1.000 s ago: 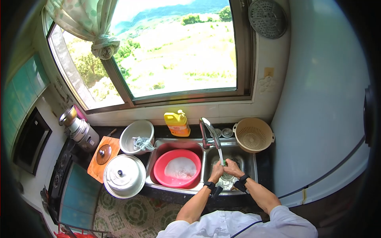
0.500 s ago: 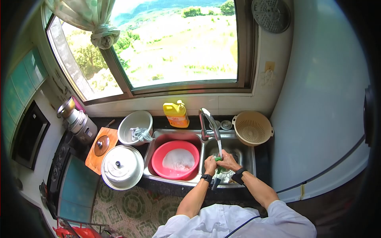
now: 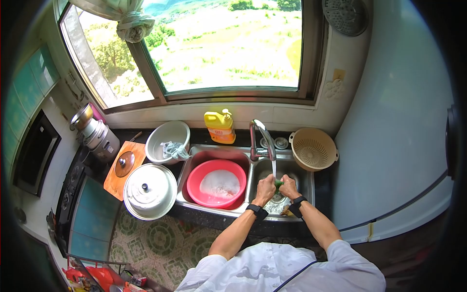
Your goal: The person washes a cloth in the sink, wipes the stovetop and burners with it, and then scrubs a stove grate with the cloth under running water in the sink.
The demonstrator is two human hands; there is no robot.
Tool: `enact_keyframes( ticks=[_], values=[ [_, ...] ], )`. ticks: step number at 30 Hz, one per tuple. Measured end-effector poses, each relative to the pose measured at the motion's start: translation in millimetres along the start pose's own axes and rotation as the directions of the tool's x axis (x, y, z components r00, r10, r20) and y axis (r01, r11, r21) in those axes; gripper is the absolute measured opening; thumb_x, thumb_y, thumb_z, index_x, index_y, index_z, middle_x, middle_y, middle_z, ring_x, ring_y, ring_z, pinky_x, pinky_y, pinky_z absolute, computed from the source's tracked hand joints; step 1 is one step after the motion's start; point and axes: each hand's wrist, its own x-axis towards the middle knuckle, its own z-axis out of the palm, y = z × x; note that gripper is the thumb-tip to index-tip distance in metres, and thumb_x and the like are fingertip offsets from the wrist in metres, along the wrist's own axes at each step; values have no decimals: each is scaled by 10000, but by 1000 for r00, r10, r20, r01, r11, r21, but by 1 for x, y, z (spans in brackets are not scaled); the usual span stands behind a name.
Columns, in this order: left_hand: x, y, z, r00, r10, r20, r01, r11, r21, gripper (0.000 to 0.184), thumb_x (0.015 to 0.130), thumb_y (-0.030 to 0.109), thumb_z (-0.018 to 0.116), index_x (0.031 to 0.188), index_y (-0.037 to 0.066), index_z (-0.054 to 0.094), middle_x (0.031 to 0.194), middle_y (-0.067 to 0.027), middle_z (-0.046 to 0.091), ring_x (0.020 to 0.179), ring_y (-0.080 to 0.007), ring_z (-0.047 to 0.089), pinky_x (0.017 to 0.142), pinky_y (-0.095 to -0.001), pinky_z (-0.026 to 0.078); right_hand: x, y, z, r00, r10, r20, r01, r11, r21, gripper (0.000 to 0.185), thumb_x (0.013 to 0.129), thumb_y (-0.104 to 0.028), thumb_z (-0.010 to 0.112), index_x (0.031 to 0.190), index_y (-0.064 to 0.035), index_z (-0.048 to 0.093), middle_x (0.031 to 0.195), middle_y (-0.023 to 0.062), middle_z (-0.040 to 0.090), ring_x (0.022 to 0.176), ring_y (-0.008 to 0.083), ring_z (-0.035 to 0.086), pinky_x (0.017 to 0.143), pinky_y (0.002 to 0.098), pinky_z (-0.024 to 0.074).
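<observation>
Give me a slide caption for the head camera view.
Left hand and right hand hold a green item beneath the running faucet, beside a pink basin in the sink.

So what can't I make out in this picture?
All in the head view:
Green item: partly covered by the left hand and right hand; too small to identify.
Beneath the domed metal lid: hidden by it.
Curtain: cut off by the upper edge.
Yellow pump jug: lettering too small.

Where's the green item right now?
In the head view, the green item is right of centre, between the left hand and right hand, below the tap, over the right sink.
</observation>
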Motion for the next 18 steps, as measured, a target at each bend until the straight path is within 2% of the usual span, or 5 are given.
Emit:
enact_keyframes(
  ticks=[4, 7, 9, 12, 18],
  values=[
    [2, -15, 4, 982, -55, -182, 23, 985, -173, 238, 927, 190, 495, 1048, 46, 640, 916, -245, 640, 899, -421, 617, 748, -452, 485, 3, 18, -1, 990, 134, -34, -135, 990, -40, 109, 721, -85, 572, 785, 4, 572, 788, 270, 622, 820, 457, 607, 703, 479, 473],
    [3, -35, 14, 949, -315, -3, 311, 940, -142, 254, 873, 182, 555, 1072, 47, 638, 984, -257, 640, 990, -422, 599, 850, -487, 469, 7, 1, -7, 991, 77, 107, -94, 981, 170, 119, 738, -99, 548, 786, 6, 582, 692, 210, 601, 665, 346, 599, 627, 428, 459],
    [-1, -41, 20, 953, -290, 88, 299, 948, -106, 277, 843, 198, 587, 1070, 49, 641, 996, -261, 639, 999, -424, 597, 853, -478, 471, 7, -13, -10, 962, 23, 272, -114, 939, 324, 163, 755, -148, 555, 805, 3, 587, 661, 93, 556, 642, 165, 511, 590, 339, 420],
    [-1, -43, 21, 958, -243, 155, 257, 963, -79, 298, 761, 207, 650, 1014, 49, 649, 960, -262, 648, 967, -426, 610, 817, -475, 480, 3, -21, -4, 943, -117, 311, -84, 823, 562, 211, 772, -190, 562, 803, 18, 577, 694, 110, 561, 671, 162, 516, 608, 333, 422],
    [9, -21, 0, 937, -349, -12, 335, 906, -258, 111, 746, 133, 596, 813, 45, 601, 826, -217, 656, 831, -383, 645, 727, -443, 488, 4, -24, -12, 977, 73, 201, -73, 997, -7, 335, 775, -265, 621, 890, 45, 571, 892, 313, 610, 910, 466, 590, 747, 469, 468]
  ],
)
